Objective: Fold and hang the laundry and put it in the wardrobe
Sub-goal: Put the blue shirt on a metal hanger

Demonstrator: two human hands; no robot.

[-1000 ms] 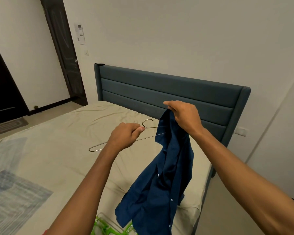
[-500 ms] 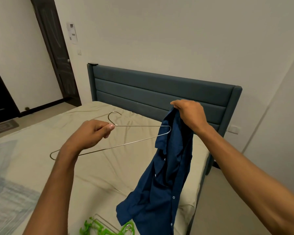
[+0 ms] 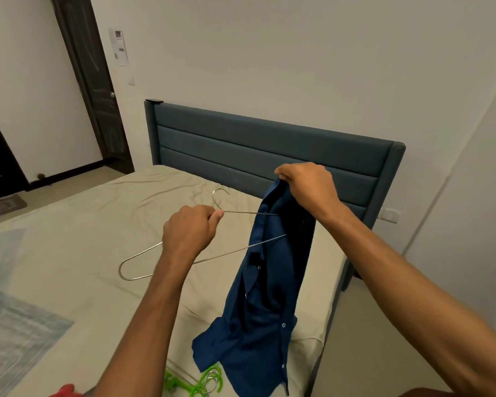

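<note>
We see the left hand gripping the wire hanger above the bed, its right end inside the shirt, which hangs from the right hand. Behind stands the headboard; plastic hangers lie nearest us.

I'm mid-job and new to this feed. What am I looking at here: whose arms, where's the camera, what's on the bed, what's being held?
No machine: these are a person's bare arms, filmed by a camera on their head looking forward and down. The left hand grips a thin silver wire hanger, one end inside a dark blue button-up shirt that the right hand holds up by its top. Below lies a bed with a beige sheet; bright green plastic hangers rest near its edge.
</note>
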